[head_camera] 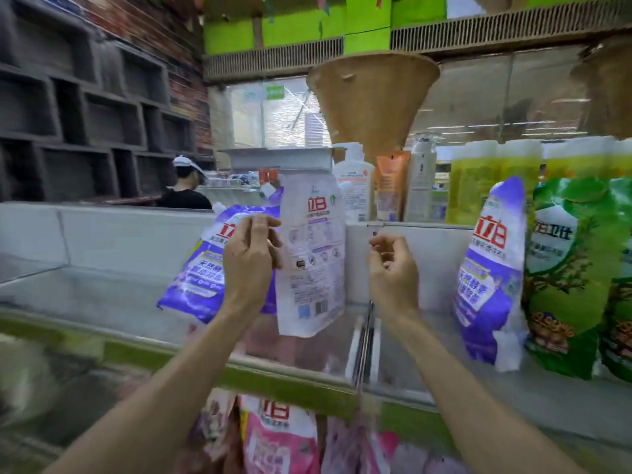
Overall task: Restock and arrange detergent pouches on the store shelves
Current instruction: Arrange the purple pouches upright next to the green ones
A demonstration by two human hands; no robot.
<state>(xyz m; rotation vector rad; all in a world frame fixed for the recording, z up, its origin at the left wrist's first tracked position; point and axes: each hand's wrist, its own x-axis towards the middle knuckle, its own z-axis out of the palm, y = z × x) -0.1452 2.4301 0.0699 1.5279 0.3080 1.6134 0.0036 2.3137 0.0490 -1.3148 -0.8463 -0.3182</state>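
Left hand [251,260] seemingly pinches the upright pouch [311,254], back label outward, spout up; right hand [393,268] curled, empty.

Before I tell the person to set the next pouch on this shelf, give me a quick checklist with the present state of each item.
1. Left hand on a pouch: cannot tell; it is at the edge of the white pouch showing its printed back, grip blurred.
2. Right hand free: cannot tell; fingers curled near the thin metal divider.
3. White pouch facing front: not ok, back label outward.
4. Purple detergent pouch behind the left hand upright: not ok, it leans.
5. Purple pouch right of the divider standing beside the green pouch: ok.
6. Bare space on the white shelf at left: ok.
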